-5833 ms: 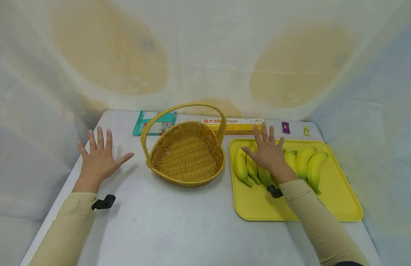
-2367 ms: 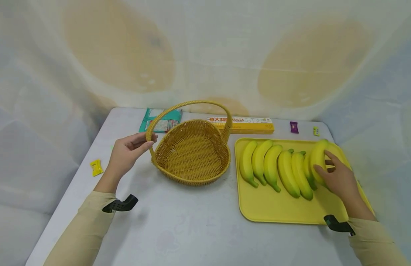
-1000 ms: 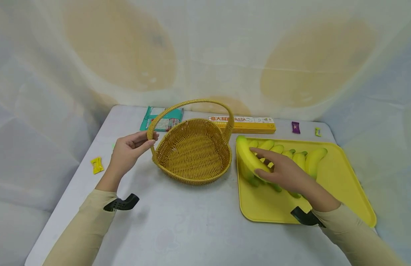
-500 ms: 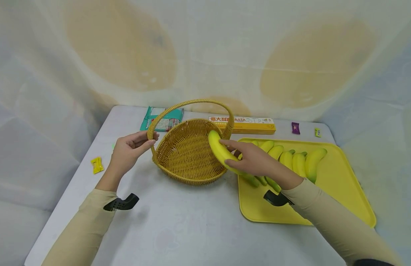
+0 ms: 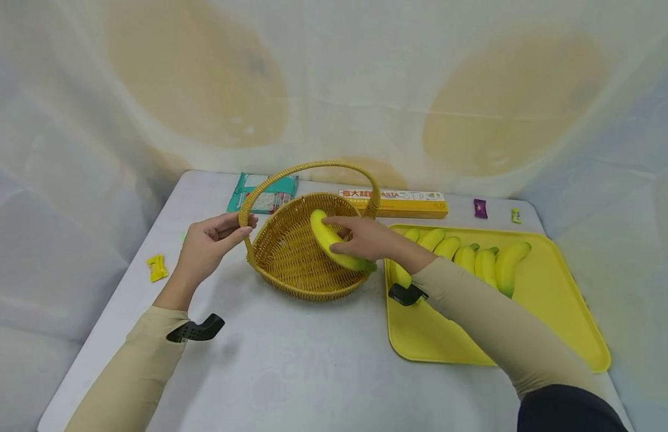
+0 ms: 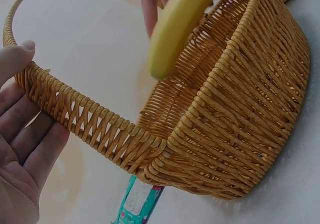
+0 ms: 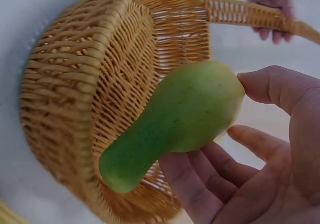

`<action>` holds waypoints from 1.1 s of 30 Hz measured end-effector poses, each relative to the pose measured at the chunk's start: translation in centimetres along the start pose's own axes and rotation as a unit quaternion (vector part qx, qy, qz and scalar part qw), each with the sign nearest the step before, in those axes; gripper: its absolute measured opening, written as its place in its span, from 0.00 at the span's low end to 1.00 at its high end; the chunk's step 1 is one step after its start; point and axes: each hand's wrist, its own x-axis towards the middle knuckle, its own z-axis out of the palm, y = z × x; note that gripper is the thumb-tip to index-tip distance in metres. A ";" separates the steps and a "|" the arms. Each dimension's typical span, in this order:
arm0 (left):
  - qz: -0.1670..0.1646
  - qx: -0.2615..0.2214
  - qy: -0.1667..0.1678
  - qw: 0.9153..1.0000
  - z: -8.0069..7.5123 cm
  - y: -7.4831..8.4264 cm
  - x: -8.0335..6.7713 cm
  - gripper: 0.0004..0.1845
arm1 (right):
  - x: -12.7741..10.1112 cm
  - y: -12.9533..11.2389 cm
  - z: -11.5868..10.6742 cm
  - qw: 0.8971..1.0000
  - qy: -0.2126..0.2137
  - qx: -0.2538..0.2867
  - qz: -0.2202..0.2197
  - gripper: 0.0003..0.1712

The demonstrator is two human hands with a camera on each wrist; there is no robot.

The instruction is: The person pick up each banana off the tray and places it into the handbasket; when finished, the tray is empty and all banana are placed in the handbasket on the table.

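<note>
A wicker basket [image 5: 290, 276] with a tall arched handle stands mid-table. My left hand [image 5: 206, 249] grips the left side of that handle between thumb and fingers, as the left wrist view [image 6: 25, 134] also shows. In my right hand [image 5: 363, 237] is a banana [image 5: 327, 237], pinched between thumb and fingers over the right half of the basket. Its green stem end [image 7: 122, 169] points toward the basket's near right rim in the right wrist view. To the right, a yellow tray [image 5: 550, 324] bears a row of several bananas [image 5: 466, 258], partly hidden by my right forearm.
Behind the basket lie a teal and white packet [image 5: 276, 201] and a yellow pasta box [image 5: 409, 207]. A purple wrapped candy [image 5: 480, 208] and a small green one [image 5: 516, 215] lie at the back right. A yellow candy [image 5: 157, 267] is left of my left hand.
My right hand picked up a banana at the tray's right end and carried it leftward, over the basket. My left hand, first spread open, took the handle and has stayed there.
</note>
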 end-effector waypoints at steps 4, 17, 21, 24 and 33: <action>0.000 -0.007 -0.002 1.000 0.1 0.0 0.0 0.19 | 2.1 -0.2 0.7 1.000 -0.018 0.013 0.018 0.38; 0.001 0.001 -0.005 1.000 0.6 0.0 -0.1 0.19 | 6.0 -1.8 4.2 0.997 -0.070 0.020 0.019 0.43; 0.002 0.006 -0.005 1.000 0.6 0.1 -0.2 0.19 | 6.7 -2.3 5.3 0.996 -0.085 0.025 0.030 0.47; 0.006 0.001 -0.006 1.000 0.5 0.1 -0.2 0.18 | 7.0 -2.7 5.9 0.994 -0.092 0.040 0.041 0.50; 0.008 -0.003 -0.004 1.000 0.4 0.2 -0.3 0.19 | 7.3 -4.2 6.3 0.993 -0.111 0.020 0.045 0.55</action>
